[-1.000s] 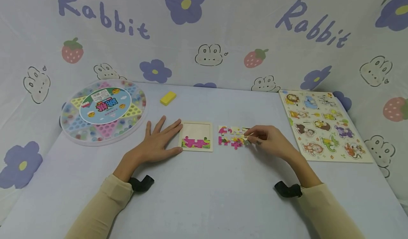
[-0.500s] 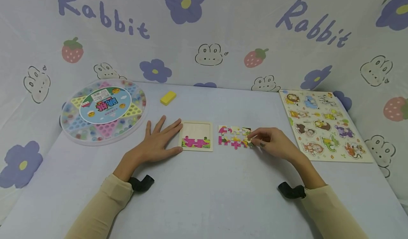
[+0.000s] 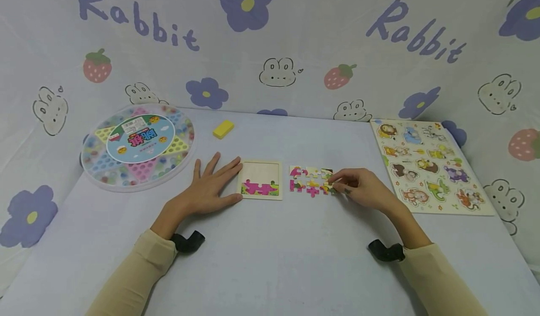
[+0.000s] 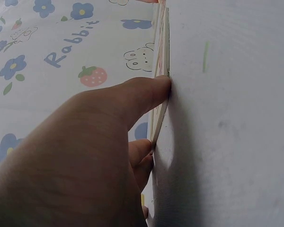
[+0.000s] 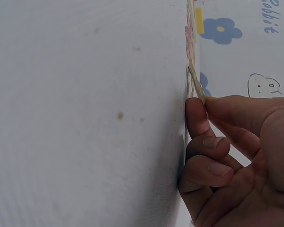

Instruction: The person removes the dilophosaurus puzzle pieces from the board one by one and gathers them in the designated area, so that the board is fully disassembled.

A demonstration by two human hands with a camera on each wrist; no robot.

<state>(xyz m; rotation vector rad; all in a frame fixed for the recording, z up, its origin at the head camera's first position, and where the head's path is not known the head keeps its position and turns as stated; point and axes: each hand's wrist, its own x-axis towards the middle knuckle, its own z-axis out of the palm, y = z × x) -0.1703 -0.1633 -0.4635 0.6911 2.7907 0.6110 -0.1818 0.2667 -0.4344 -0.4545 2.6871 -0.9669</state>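
Observation:
A small square wooden puzzle tray (image 3: 260,171) lies in the middle of the table, with pink and green pieces (image 3: 259,189) along its near side. My left hand (image 3: 206,189) lies with fingers spread, its fingertips and thumb touching the tray's left edge. To the tray's right, several loose jigsaw pieces (image 3: 312,183) are laid out in rows. At their right end my right hand (image 3: 358,188) pinches a puzzle piece (image 5: 197,82) between thumb and index finger. That piece is tilted, one edge raised off the table in the right wrist view; its picture is mostly hidden by the fingers.
A round Chinese checkers box (image 3: 139,170) stands at the back left. Near it is a yellow block (image 3: 223,129). An animal puzzle board (image 3: 422,180) lies on the right, close to my right hand. A printed cloth (image 3: 291,30) hangs behind the table.
My right hand has shifted slightly right over the last second, uncovering more of the right-end pieces. The left hand and the tray stay in place.

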